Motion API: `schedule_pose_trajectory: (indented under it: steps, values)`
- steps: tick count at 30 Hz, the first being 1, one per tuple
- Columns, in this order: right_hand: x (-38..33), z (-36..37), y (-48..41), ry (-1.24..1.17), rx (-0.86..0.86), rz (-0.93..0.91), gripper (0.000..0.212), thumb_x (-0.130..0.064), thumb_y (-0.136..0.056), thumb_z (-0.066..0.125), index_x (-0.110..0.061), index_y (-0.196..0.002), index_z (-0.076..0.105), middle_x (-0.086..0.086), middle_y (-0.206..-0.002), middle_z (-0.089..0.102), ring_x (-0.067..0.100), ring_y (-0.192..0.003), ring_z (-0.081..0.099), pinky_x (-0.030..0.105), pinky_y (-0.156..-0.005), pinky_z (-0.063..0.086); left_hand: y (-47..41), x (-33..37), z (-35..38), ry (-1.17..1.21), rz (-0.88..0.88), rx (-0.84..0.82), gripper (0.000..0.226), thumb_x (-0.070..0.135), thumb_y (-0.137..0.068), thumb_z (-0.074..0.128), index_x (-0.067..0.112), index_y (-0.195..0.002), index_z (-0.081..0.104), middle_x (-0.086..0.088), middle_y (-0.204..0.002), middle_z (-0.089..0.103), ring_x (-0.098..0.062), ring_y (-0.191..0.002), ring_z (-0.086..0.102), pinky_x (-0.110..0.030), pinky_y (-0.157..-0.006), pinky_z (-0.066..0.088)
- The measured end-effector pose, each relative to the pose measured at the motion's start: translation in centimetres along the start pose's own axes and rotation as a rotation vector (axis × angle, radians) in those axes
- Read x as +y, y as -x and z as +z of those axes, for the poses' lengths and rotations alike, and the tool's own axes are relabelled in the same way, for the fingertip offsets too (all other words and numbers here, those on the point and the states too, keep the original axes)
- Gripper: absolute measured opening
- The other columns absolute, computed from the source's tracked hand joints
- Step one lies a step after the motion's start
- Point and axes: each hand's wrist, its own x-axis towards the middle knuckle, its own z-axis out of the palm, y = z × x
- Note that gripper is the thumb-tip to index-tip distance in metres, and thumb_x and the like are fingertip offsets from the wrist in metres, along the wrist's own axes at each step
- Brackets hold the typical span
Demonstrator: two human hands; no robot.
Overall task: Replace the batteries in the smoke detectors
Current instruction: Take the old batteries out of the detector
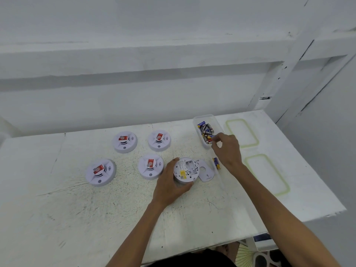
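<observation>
An upturned white smoke detector point(186, 169) lies on the table with its battery bay bare. My left hand point(170, 183) grips its left side. Its white back cover point(206, 171) lies just to the right. My right hand point(227, 149) reaches into a clear container of batteries point(207, 132), and its fingertips pinch a battery point(212, 136) at the near end. A blue and yellow battery point(216, 163) lies in a second clear container below my right wrist.
Several more white smoke detectors with red labels sit face up to the left, such as detector point(124, 141), detector point(159, 140), detector point(100, 172) and detector point(150, 165). Two clear lids with green rims point(241, 132) point(266, 173) lie at the right, close to the table edge.
</observation>
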Motion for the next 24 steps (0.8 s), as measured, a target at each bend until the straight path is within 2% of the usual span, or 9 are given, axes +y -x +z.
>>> schedule_pose_trajectory:
  steps: [4,6,8,12,17,24]
  values:
    - [-0.1,1.0,-2.7,0.091,-0.132,0.09,0.014,-0.018,-0.091,0.061,-0.009,-0.101,0.066,0.006,-0.091,0.07,0.03,-0.106,0.048,0.043,-0.081,0.05,-0.1,0.0,0.1,0.001,-0.004,0.002,0.095,0.058,-0.07,0.086,0.03,-0.148,0.04,0.015,-0.142,0.053,-0.006,-0.133,0.052,-0.039,-0.104,0.052]
    - [-0.1,1.5,-4.0,0.111,-0.19,0.145,0.02,-0.025,-0.09,0.063,-0.009,-0.101,0.066,0.01,-0.09,0.069,0.033,-0.105,0.052,0.044,-0.081,0.053,-0.3,-0.1,0.2,0.004,-0.009,0.001,0.094,0.059,-0.07,0.086,0.031,-0.147,0.04,0.015,-0.141,0.054,-0.007,-0.132,0.053,-0.041,-0.103,0.052]
    - [-0.2,2.0,-5.0,0.12,-0.219,0.162,0.023,-0.028,-0.088,0.065,-0.009,-0.1,0.066,0.012,-0.091,0.069,0.035,-0.102,0.058,0.043,-0.079,0.055,-0.3,-0.1,0.2,0.0,-0.015,0.008,0.094,0.059,-0.07,0.087,0.031,-0.147,0.041,0.016,-0.14,0.055,-0.007,-0.131,0.054,-0.041,-0.102,0.053]
    - [-1.0,2.4,-6.1,0.24,-0.266,0.178,0.023,-0.024,-0.09,0.061,-0.008,-0.105,0.068,0.015,-0.098,0.069,0.033,-0.099,0.062,0.036,-0.072,0.053,-0.3,-0.1,0.2,0.008,-0.027,0.015,0.094,0.058,-0.069,0.088,0.031,-0.146,0.041,0.015,-0.138,0.056,-0.007,-0.129,0.055,-0.042,-0.1,0.054]
    - [-1.6,2.4,-6.5,0.334,-0.316,0.236,0.022,-0.023,-0.086,0.063,-0.02,-0.105,0.071,0.011,-0.107,0.066,0.029,-0.091,0.066,0.03,-0.062,0.048,-0.3,-0.3,0.3,0.004,-0.028,0.018,0.095,0.06,-0.069,0.087,0.029,-0.147,0.041,0.013,-0.14,0.056,-0.01,-0.131,0.055,-0.044,-0.101,0.054]
    - [-1.6,2.6,-6.4,0.339,-0.292,0.255,0.02,-0.017,-0.081,0.062,-0.007,-0.097,0.066,0.015,-0.099,0.066,0.03,-0.084,0.063,0.03,-0.06,0.046,-0.1,0.2,0.2,0.005,-0.03,0.016,0.096,0.062,-0.068,0.087,0.033,-0.146,0.04,0.016,-0.141,0.054,-0.007,-0.132,0.053,-0.043,-0.102,0.053]
